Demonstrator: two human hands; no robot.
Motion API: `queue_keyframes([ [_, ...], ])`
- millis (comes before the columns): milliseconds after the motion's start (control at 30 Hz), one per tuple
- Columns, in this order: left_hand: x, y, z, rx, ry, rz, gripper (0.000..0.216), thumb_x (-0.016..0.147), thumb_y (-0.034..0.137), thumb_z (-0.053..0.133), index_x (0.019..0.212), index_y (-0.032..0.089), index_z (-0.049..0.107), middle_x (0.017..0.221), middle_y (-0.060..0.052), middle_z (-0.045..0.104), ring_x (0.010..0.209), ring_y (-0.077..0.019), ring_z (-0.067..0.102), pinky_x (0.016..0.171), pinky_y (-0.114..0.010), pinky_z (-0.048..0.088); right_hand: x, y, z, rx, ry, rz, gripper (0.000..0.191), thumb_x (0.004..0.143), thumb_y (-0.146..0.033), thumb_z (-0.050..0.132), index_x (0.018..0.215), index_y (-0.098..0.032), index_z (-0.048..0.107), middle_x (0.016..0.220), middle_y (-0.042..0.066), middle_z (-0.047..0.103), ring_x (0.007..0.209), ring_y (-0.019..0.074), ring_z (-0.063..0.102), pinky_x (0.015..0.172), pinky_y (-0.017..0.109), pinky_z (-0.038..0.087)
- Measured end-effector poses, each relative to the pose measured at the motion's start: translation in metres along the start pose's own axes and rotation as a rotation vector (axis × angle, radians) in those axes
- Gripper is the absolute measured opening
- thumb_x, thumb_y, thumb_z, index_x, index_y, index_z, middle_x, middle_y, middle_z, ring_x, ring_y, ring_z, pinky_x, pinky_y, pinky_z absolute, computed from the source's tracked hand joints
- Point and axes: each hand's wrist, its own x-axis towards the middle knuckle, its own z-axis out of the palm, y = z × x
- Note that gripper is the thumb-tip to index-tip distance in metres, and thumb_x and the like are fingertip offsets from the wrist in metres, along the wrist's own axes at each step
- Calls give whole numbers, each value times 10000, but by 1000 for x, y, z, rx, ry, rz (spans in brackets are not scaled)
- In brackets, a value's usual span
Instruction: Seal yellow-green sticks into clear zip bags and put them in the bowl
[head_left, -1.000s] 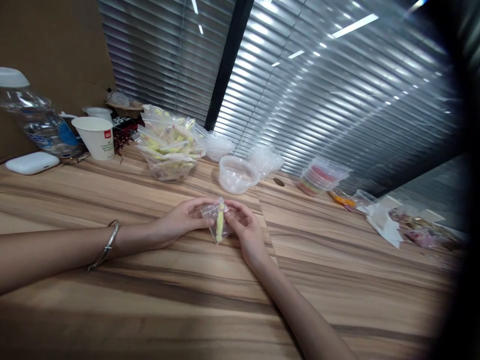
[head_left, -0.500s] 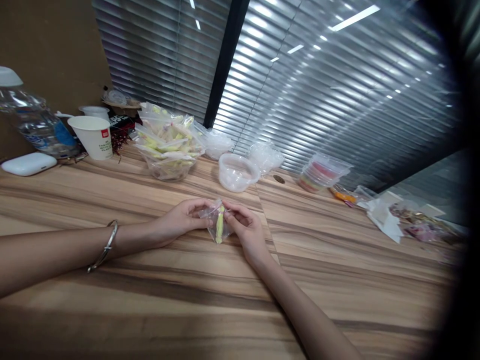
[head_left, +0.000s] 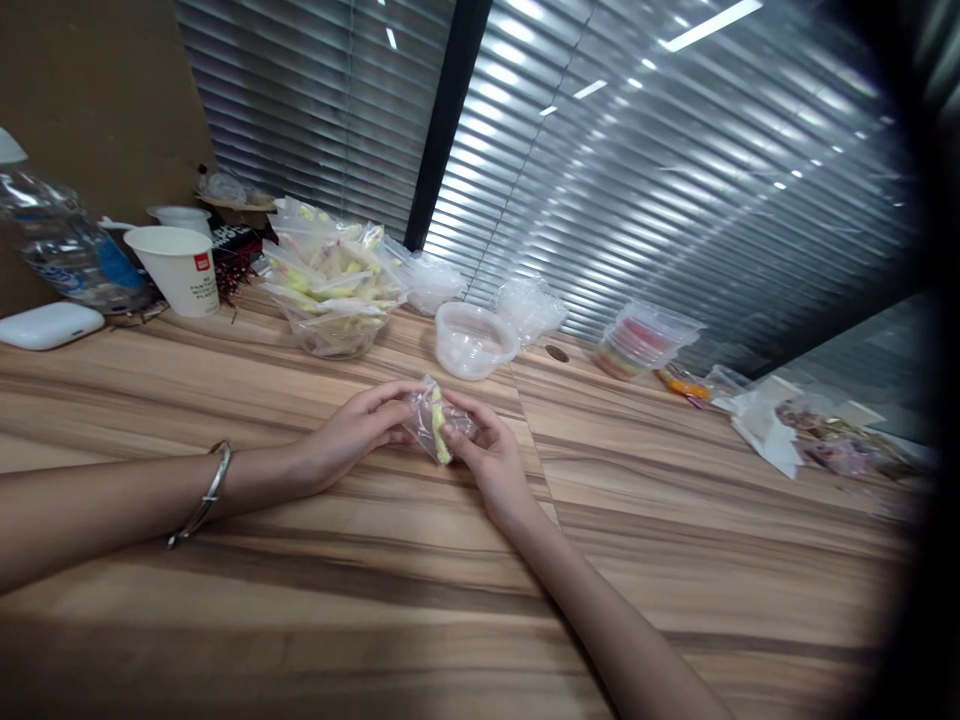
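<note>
A small clear plastic bag [head_left: 420, 422] with a twisted yellow piece [head_left: 438, 418] inside is held between my two hands above the wooden table. My right hand [head_left: 491, 455] pinches its right side, the thumb lying against the lower part of the yellow piece. At the bag's left edge, the bent fingers of my left hand [head_left: 367, 430] close on the plastic; the tips are partly hidden. Behind my hands, a clear bowl [head_left: 337, 342] is heaped with similar bags [head_left: 337, 270] of yellow pieces. To its right stands a round clear plastic tub [head_left: 474, 345].
On the left are a paper cup [head_left: 176, 270], a water bottle [head_left: 64, 240] and a white case [head_left: 51, 326]. Crumpled clear plastic [head_left: 529, 310] lies by the window blinds. Stacked containers [head_left: 646, 340] and white paper [head_left: 766, 430] are on the right.
The bag has tilted and risen slightly, with its yellow piece now slanting down to the right. My left fingers have shifted a little left, off the bag's middle. The view has moved slightly.
</note>
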Motion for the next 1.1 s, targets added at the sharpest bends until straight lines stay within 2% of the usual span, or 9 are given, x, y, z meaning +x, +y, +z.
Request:
queue_keyframes([
  [200, -1, 2, 0, -41, 41, 13, 195, 840, 343, 540, 968, 208, 599, 1015, -40, 587, 997, -215, 540, 813, -353, 472, 0, 2, -1, 7, 84, 43, 331, 702, -276, 696, 1027, -224, 659, 916, 38, 693, 821, 192, 618, 754, 336, 493],
  [300, -1, 2, 0, -27, 46, 18, 142, 827, 308, 561, 919, 200, 577, 959, -21, 569, 950, -185, 539, 799, -324, 467, 0, 2, -1, 6, 89, 52, 322, 699, -279, 693, 1014, -219, 658, 848, 31, 691, 784, 186, 617, 736, 330, 490],
  [467, 2, -2, -3, 59, 42, 40, 136, 763, 245, 644, 859, 188, 566, 858, 4, 573, 850, -141, 554, 763, -260, 442, -1, 0, -1, -51, 100, 25, 279, 719, -265, 667, 994, -223, 660, 832, 20, 684, 747, 171, 604, 698, 300, 473],
  [600, 3, -6, -6, 121, 24, 51, 237, 752, 263, 655, 968, 182, 599, 955, -41, 627, 892, -170, 570, 780, -279, 442, -1, 1, -1, -89, 114, 15, 266, 721, -255, 661, 984, -220, 658, 785, 14, 665, 701, 159, 581, 650, 282, 458],
  [733, 4, -8, -9, 169, 35, 46, 221, 737, 268, 662, 924, 154, 630, 973, -55, 652, 910, -180, 583, 824, -295, 440, -1, 3, -2, -81, 129, -22, 289, 737, -251, 648, 1024, -225, 630, 845, 21, 658, 732, 159, 581, 656, 272, 457],
  [833, 4, -7, -9, 157, 48, 0, 244, 708, 245, 683, 930, 159, 627, 934, -43, 670, 889, -175, 602, 840, -306, 442, 0, 4, -3, -36, 165, -53, 319, 749, -264, 644, 1064, -240, 598, 870, 18, 647, 748, 157, 584, 657, 263, 462],
  [933, 4, -7, -8, 180, 44, -58, 219, 668, 226, 714, 857, 153, 632, 817, -23, 676, 799, -156, 614, 803, -291, 449, 1, 6, -4, 69, 233, -57, 373, 758, -270, 646, 1117, -261, 544, 900, 8, 634, 771, 141, 589, 683, 255, 470],
  [1000, 4, -7, -8, 186, 54, -59, 191, 661, 232, 719, 809, 152, 628, 791, -15, 669, 776, -147, 612, 782, -277, 448, 3, 7, -4, 150, 254, -35, 381, 767, -283, 643, 1128, -263, 520, 899, 4, 635, 800, 134, 594, 723, 255, 473],
  [1100, 5, -7, -7, 164, 99, -37, 186, 672, 239, 709, 813, 154, 621, 829, -16, 665, 807, -149, 607, 785, -269, 442, 4, 9, -3, 226, 206, 58, 372, 768, -321, 644, 1111, -251, 518, 887, 4, 650, 782, 131, 604, 729, 259, 485],
])
